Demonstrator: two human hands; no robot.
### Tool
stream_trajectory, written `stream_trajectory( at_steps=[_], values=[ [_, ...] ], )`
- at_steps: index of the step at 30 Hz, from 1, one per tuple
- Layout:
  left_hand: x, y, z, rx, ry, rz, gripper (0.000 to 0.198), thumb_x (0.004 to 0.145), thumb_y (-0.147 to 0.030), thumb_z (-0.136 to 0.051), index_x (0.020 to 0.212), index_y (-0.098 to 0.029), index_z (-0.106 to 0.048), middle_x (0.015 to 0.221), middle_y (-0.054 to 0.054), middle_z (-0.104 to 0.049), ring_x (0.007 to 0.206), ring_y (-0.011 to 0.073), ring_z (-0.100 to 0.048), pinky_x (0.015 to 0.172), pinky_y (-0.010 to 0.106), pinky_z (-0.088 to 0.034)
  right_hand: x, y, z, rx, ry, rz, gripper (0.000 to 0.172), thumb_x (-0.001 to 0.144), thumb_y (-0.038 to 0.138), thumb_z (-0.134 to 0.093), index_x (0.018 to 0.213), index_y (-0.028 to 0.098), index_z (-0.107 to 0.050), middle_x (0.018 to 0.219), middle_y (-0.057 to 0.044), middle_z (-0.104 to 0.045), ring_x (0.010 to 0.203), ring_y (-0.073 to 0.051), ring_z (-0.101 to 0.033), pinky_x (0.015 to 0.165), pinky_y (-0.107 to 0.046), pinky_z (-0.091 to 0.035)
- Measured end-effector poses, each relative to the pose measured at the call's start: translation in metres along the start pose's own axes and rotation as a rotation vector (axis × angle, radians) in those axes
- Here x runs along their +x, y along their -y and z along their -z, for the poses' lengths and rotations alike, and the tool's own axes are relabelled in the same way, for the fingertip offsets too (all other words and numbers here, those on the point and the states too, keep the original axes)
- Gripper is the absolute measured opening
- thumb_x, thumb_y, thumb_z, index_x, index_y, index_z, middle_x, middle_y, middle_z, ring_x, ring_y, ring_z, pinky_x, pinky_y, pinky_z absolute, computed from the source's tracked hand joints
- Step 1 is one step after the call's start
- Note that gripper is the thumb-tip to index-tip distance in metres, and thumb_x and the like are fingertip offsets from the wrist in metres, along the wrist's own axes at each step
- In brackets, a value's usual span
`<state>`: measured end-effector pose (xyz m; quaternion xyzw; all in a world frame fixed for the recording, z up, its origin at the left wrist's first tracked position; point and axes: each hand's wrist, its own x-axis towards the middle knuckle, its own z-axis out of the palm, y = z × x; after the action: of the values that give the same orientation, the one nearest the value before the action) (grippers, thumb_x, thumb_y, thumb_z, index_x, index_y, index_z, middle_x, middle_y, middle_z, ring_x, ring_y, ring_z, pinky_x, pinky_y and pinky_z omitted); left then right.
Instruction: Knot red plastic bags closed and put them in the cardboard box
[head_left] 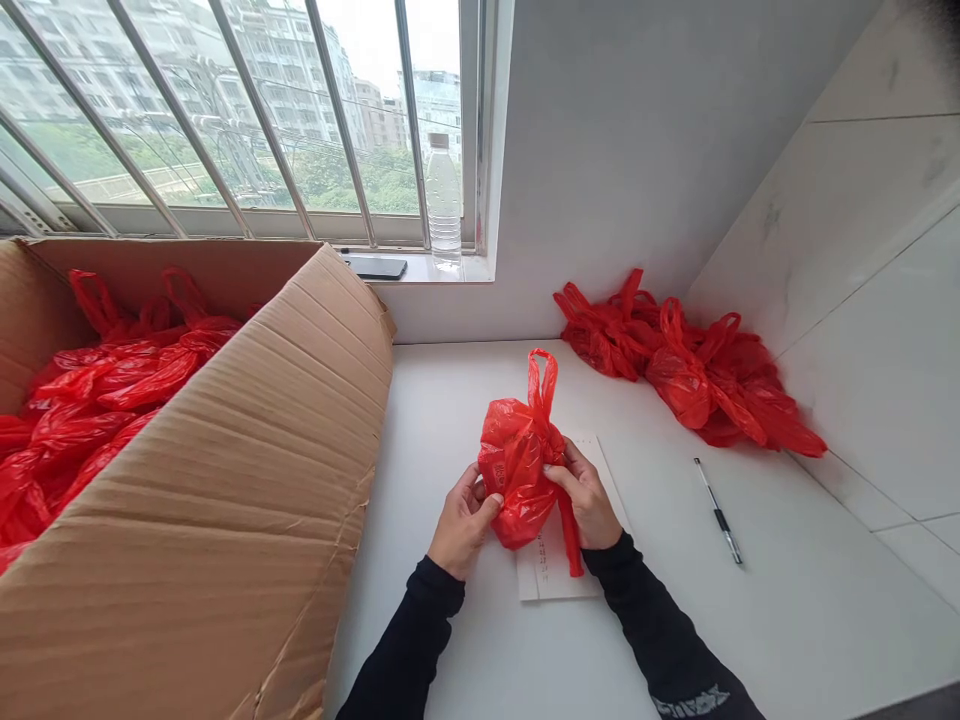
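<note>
Between my two hands is a red plastic bag (517, 460), bunched up, with a looped handle standing up at its top. My left hand (463, 515) grips the bag's lower left side, thumb in front and fingers behind. On the other side, my right hand (586, 495) pinches the bag near its gathered neck. A narrow twisted end of red plastic hangs below the right hand. Beneath the bag lies a white notepad (551, 580) with small writing, partly covered by bag and hand. What the bag contains is hidden.
At left, a large open cardboard box (247, 480) holds many red plastic bags (112, 390). More tied red bags (690, 370) are heaped against the wall. A pen (718, 512) lies on the white table (465, 660). A water bottle (444, 205) and a phone (379, 268) rest on the barred window's sill.
</note>
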<state>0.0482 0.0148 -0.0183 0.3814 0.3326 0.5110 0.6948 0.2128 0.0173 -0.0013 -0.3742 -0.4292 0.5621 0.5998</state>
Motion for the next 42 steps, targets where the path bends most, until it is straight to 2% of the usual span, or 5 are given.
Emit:
stream_trajectory(
  at_steps=[14, 21, 26, 35, 42],
  values=[
    [0.0029, 0.0026, 0.0082, 0.076, -0.138, 0.095, 0.037, 0.069, -0.044, -0.08, 0.071, -0.016, -0.057, 0.062, -0.001, -0.068, 0.054, 0.0104, -0.06, 0.053, 0.02, -0.048, 0.0011, 0.0002, 0.001, 0.042, 0.011, -0.008, 0.027, 0.086, 0.029, -0.062, 0.112, 0.027, -0.066, 0.102, -0.001, -0.068, 0.095, -0.022, -0.059, 0.088, -0.035, -0.047],
    [0.0013, -0.0008, 0.0064, 0.086, -0.106, 0.017, 0.033, 0.069, -0.034, -0.082, 0.09, -0.016, -0.065, 0.087, 0.004, -0.072, 0.08, 0.017, -0.065, 0.074, 0.026, -0.051, 0.0, -0.0014, -0.0003, 0.037, -0.006, 0.002, 0.03, 0.084, 0.025, -0.061, 0.113, 0.028, -0.066, 0.101, 0.0, -0.069, 0.095, -0.023, -0.06, 0.089, -0.036, -0.048],
    [0.0, -0.001, 0.0054, 0.077, -0.096, 0.013, 0.03, 0.077, -0.037, -0.076, 0.093, -0.014, -0.065, 0.092, 0.007, -0.071, 0.083, 0.0181, -0.064, 0.078, 0.029, -0.05, -0.0005, -0.001, -0.0004, 0.005, 0.0, 0.005, 0.03, 0.084, 0.024, -0.06, 0.114, 0.028, -0.066, 0.107, -0.001, -0.069, 0.101, -0.023, -0.06, 0.094, -0.037, -0.046],
    [0.0012, 0.0003, 0.0041, 0.048, -0.172, -0.037, 0.033, 0.069, -0.033, -0.082, 0.092, -0.017, -0.064, 0.086, 0.003, -0.071, 0.078, 0.0164, -0.064, 0.074, 0.028, -0.052, -0.0017, -0.0008, -0.0018, -0.01, 0.045, 0.022, 0.026, 0.08, 0.019, -0.059, 0.104, 0.025, -0.067, 0.101, -0.002, -0.07, 0.092, -0.023, -0.061, 0.083, -0.034, -0.048],
    [0.0003, -0.0022, 0.0004, 0.027, -0.175, -0.036, 0.035, 0.077, -0.04, -0.074, 0.1, -0.016, -0.067, 0.1, 0.008, -0.073, 0.094, 0.024, -0.068, 0.083, 0.031, -0.053, -0.0027, -0.0008, -0.0037, 0.026, 0.017, 0.008, 0.023, 0.079, 0.02, -0.06, 0.1, 0.026, -0.068, 0.095, 0.0, -0.071, 0.088, -0.023, -0.062, 0.08, -0.034, -0.048]
  ],
)
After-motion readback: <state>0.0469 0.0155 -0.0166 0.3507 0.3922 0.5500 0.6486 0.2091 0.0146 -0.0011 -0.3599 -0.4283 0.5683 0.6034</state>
